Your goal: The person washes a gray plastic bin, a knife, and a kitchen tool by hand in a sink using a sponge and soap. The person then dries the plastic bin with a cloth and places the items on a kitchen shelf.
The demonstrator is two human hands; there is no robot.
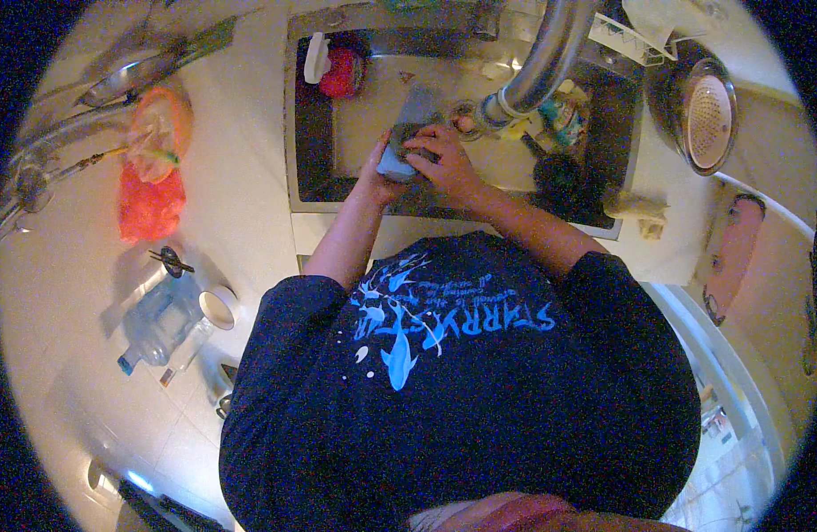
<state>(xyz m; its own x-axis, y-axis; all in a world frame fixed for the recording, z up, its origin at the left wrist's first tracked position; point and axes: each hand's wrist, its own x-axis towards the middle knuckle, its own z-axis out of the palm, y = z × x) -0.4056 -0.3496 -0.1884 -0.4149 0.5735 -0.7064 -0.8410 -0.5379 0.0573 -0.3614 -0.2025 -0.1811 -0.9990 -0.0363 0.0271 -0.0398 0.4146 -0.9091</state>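
Both hands are together over the near part of a sink (462, 214). My left hand (384, 174) holds a bluish, elongated object (418, 110) from its left side and underneath; its exact kind is unclear. The fingers of my right hand (448, 159) curl over a dark patch on the same object, which may be a cloth or scrubber. Just beyond my right hand, a metal faucet (535, 66) reaches down over the sink. A round item (466, 122) lies by the faucet's end, too blurred to name.
A red container (342, 72) stands at the sink's far left. Dark cookware (556, 174) and a teal-and-white package (565, 120) are at its right. A metal colander (709, 123) stands right of the sink. Left are a red plastic bag (150, 206), a large clear bottle (159, 322) and a cup (218, 308).
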